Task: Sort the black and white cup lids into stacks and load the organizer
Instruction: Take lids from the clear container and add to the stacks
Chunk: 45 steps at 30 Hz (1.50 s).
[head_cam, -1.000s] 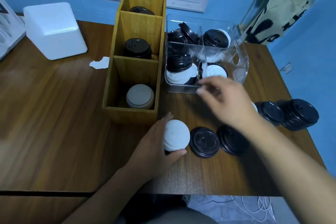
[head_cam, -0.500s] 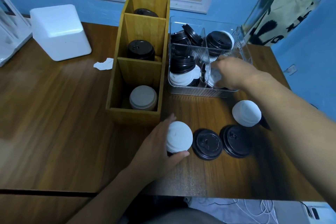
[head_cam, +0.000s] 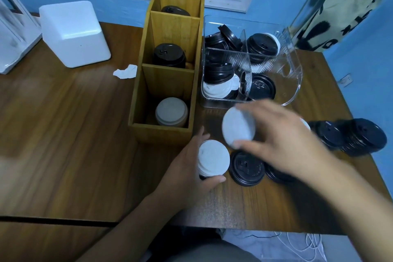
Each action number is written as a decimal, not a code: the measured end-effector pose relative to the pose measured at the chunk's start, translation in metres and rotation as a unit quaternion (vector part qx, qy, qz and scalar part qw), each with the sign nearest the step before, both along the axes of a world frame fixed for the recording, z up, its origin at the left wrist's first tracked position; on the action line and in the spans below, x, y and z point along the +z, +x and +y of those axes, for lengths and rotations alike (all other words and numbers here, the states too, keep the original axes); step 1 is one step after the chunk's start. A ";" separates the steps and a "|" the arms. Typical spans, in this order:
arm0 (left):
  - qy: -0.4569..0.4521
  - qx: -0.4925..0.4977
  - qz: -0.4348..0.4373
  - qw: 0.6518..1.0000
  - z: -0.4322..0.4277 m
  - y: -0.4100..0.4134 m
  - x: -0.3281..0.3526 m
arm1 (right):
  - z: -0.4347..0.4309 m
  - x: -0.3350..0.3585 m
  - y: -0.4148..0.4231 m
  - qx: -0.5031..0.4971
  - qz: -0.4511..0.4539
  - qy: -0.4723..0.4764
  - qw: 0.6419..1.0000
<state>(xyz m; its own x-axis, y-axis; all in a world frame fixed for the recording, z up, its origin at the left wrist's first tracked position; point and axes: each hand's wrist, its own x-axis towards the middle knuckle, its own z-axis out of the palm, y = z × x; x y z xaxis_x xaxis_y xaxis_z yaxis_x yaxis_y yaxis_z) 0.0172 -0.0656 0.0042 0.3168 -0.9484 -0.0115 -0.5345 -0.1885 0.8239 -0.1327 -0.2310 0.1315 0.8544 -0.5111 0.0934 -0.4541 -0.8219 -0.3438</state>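
Note:
My left hand point(head_cam: 187, 173) grips a short stack of white lids point(head_cam: 213, 158) standing on the table just in front of the wooden organizer point(head_cam: 168, 134). My right hand point(head_cam: 278, 142) pinches a single white lid point(head_cam: 238, 127) in the air, tilted, just up and right of that stack. The organizer's near compartment holds a white lid stack point(head_cam: 171, 111); its middle one holds a black stack point(head_cam: 169, 55), and a black lid point(head_cam: 174, 9) shows in the far one. A clear bin point(head_cam: 295, 89) to the right contains mixed black and white lids.
Two black lids point(head_cam: 246, 168) lie flat on the table below my right hand. Black lid stacks point(head_cam: 359, 136) lie at the table's right edge. A white box point(head_cam: 72, 32) and a crumpled paper scrap point(head_cam: 125, 71) sit left of the organizer. Cables lie on the floor.
My right hand reached into the clear bin, then came back toward me carrying a white lid. My left hand stayed on the white stack.

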 end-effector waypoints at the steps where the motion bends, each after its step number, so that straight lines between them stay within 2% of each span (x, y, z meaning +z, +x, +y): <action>1: -0.004 0.001 0.009 1.000 0.000 0.001 0.000 | 0.013 -0.010 0.004 0.018 0.020 0.021 0.999; 7: -0.008 0.010 0.048 0.999 -0.002 0.002 -0.007 | 0.037 -0.044 0.022 0.045 0.084 0.042 0.995; 14: -0.013 -0.005 0.018 1.000 -0.002 0.002 -0.005 | 0.042 -0.047 0.025 0.060 0.089 0.058 0.992; 21: -0.009 -0.007 0.031 0.999 0.000 0.001 -0.005 | 0.038 -0.046 0.030 0.050 0.117 0.054 0.990; 27: -0.026 0.000 0.011 1.000 0.000 -0.002 -0.006 | 0.045 -0.053 0.025 0.066 0.093 0.027 0.993; 30: -0.026 0.007 0.005 1.000 -0.001 -0.003 -0.003 | 0.042 -0.052 0.020 0.079 0.099 0.048 0.991; 32: -0.034 0.011 -0.012 0.999 -0.001 -0.004 -0.003 | 0.030 -0.042 0.016 0.072 0.075 0.083 0.991; 33: -0.035 0.010 -0.028 0.999 0.000 -0.004 -0.003 | 0.019 -0.037 0.014 0.049 0.035 0.080 0.995; 35: -0.028 0.008 -0.047 0.998 0.002 -0.003 -0.003 | -0.013 -0.024 0.012 -0.016 -0.052 0.018 0.998; 36: -0.023 0.004 -0.053 0.998 0.002 -0.003 -0.003 | -0.030 -0.018 0.013 -0.050 -0.067 -0.020 0.996; 38: -0.013 -0.003 -0.065 0.998 0.003 -0.003 -0.003 | -0.067 -0.009 0.018 -0.113 -0.023 -0.083 0.990; 40: -0.004 -0.008 -0.069 0.998 0.003 -0.003 -0.003 | -0.099 -0.008 0.028 -0.144 0.082 -0.110 0.980; 42: -0.005 -0.007 -0.071 0.997 0.003 -0.003 -0.003 | -0.119 -0.010 0.043 -0.157 0.176 -0.098 0.967; 45: -0.005 -0.005 -0.071 0.997 0.003 -0.003 -0.003 | -0.128 -0.014 0.063 -0.163 0.262 -0.051 0.950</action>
